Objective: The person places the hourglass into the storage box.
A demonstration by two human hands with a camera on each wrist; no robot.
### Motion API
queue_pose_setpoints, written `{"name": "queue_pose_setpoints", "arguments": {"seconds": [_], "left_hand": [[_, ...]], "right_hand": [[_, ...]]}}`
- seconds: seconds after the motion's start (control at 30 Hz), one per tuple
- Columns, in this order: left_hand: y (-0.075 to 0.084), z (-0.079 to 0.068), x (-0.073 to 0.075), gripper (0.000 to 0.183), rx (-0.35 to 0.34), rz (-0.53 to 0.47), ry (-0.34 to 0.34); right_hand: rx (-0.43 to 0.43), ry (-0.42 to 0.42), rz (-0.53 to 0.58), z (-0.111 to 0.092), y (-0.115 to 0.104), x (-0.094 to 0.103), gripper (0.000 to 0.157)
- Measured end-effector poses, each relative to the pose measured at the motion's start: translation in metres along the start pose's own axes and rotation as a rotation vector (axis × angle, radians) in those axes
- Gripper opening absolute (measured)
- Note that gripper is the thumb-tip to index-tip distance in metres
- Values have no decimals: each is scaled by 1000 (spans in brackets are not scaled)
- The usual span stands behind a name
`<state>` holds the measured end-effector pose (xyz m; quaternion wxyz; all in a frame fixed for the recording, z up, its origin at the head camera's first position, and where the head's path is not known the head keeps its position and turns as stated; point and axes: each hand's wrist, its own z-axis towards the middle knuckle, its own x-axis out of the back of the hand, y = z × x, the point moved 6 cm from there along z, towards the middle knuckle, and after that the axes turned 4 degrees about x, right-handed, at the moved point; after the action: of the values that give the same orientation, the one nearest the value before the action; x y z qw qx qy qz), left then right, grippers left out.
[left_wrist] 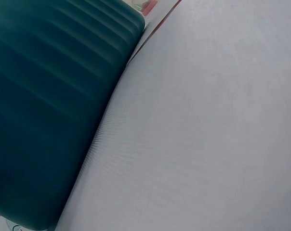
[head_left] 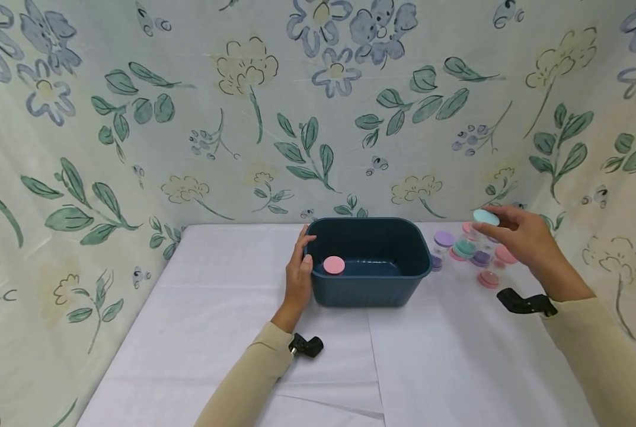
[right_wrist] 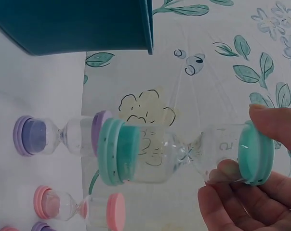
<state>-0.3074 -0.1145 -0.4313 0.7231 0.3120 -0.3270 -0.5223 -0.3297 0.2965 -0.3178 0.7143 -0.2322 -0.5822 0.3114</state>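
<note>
In the head view my right hand (head_left: pixel 520 234) holds up a teal-capped sand timer (right_wrist: pixel 184 154) above a group of timers at the right. The right wrist view shows thumb and fingers pinching one teal cap, with the clear glass lying sideways and teal sand at the far end. My left hand (head_left: pixel 298 276) grips the left end of a dark teal bin (head_left: pixel 371 293), with fingers and thumb at its rim. Inside the bin, near its left end, stands a pink-capped timer (head_left: pixel 334 265). The left wrist view is mostly the bin's ribbed outer wall (left_wrist: pixel 54 106).
Right of the bin stand several more timers: a purple one (head_left: pixel 444 239), a teal one (head_left: pixel 464 248) and a pink one (head_left: pixel 505 255) among them. A white cloth (head_left: pixel 200 350) covers the table. Flower-printed fabric (head_left: pixel 200 142) hangs behind and at both sides.
</note>
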Motion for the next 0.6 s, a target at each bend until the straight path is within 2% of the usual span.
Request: {"name": "queue_pose_setpoints", "arguments": {"seconds": [0.3, 0.6], "left_hand": [[0, 1, 0, 44, -6, 11, 1], [-1, 1, 0, 43, -2, 7, -2]], "right_hand": [[33, 49, 19, -5, -20, -1, 71], [61, 57, 71, -4, -37, -5, 70]]}}
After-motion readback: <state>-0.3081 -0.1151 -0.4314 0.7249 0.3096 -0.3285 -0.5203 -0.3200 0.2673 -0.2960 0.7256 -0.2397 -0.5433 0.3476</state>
